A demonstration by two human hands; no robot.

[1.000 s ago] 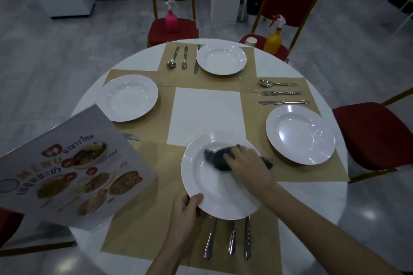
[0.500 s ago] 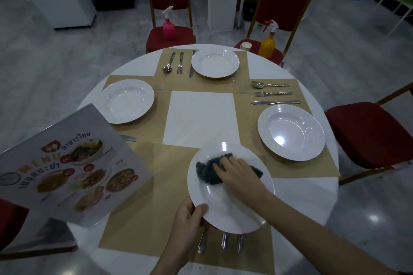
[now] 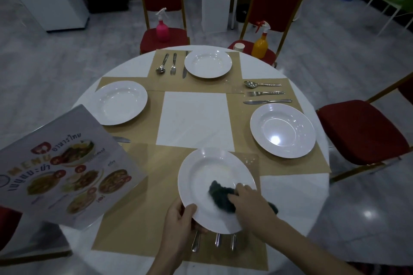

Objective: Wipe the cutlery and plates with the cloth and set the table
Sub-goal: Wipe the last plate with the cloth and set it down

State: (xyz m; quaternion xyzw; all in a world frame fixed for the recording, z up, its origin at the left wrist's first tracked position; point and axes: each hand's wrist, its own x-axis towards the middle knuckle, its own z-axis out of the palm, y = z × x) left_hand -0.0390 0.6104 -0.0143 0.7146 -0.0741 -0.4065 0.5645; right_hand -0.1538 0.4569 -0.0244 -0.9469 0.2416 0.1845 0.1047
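A white plate (image 3: pixel 207 174) is lifted over the near brown placemat (image 3: pixel 138 236). My left hand (image 3: pixel 178 219) grips its near-left rim, thumb on top. My right hand (image 3: pixel 252 205) holds a dark cloth (image 3: pixel 220 196) pressed against the plate's lower inside. Three cutlery handles (image 3: pixel 218 240) stick out from under the plate. Around the round white table (image 3: pixel 288 203) lie three more white plates: left (image 3: pixel 119 102), far (image 3: pixel 207 63), right (image 3: pixel 282 133). Cutlery sets lie by the far plate (image 3: pixel 172 66) and by the right plate (image 3: pixel 264 92).
A printed menu card (image 3: pixel 64 169) stands at the table's left edge, with a knife tip (image 3: pixel 121 139) showing behind it. Red chairs ring the table. One holds a pink spray bottle (image 3: pixel 162 29), another an orange spray bottle (image 3: pixel 260 43) and a paper cup (image 3: pixel 239 47).
My right hand has slid the cloth from the plate's upper middle down to its lower right part. The plate has shifted nearer to me, covering more of the cutlery.
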